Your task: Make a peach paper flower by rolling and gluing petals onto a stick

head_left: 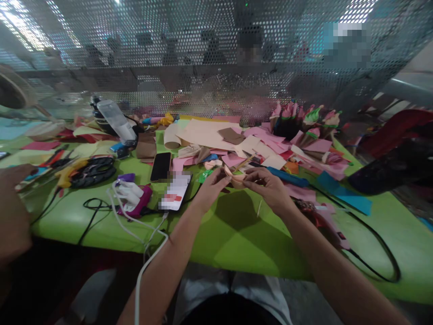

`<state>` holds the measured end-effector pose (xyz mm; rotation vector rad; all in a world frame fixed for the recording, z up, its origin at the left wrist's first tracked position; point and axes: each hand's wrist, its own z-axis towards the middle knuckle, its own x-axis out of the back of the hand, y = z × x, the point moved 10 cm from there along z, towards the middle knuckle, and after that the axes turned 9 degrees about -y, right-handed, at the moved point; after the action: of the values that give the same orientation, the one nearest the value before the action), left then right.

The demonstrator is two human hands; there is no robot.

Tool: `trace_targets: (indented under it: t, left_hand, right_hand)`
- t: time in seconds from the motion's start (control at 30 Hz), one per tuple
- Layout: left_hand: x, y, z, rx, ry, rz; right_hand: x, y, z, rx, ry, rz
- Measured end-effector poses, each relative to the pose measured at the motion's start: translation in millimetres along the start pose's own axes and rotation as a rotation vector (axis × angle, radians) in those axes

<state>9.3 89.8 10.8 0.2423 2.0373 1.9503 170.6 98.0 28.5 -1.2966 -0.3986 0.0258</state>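
Over the green table [237, 239], my two hands hold a small curved piece of peach craft sheet [238, 179] between them. My left hand [216, 183] pinches its left end with closed fingers. On the opposite end, the thumb and fingers of my right hand [265, 184] are pressed together. Just beyond my fingers lie pink and peach sheet scraps [233, 159]. A small green piece [204, 175] is beside my left hand. A blue strip-like object [287, 176] lies right of my right hand. Whether the sheet is foam or felt I cannot tell.
Two phones [161, 167] and a magenta power strip [138, 203] with white cables are on the left. A pink glue gun [329, 223] lies right, its black cord looping. Finished-looking ice-cream-cone shapes [313, 116] stand at back right. A co-worker's arm [15, 212] reaches in at left.
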Motion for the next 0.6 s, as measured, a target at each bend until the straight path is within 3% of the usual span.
trace_targets:
  t: [0.27,0.6]
  left_hand:
    - [3.5,-0.3,1.2,-0.020,0.028,-0.015]
    - [1.5,-2.8,1.1,-0.002,0.002,-0.005]
  right_hand:
    - [2.3,-11.8,-2.3,0.071,0.020,-0.042]
    - [-4.2,-7.7,-0.1,0.056,-0.035,-0.130]
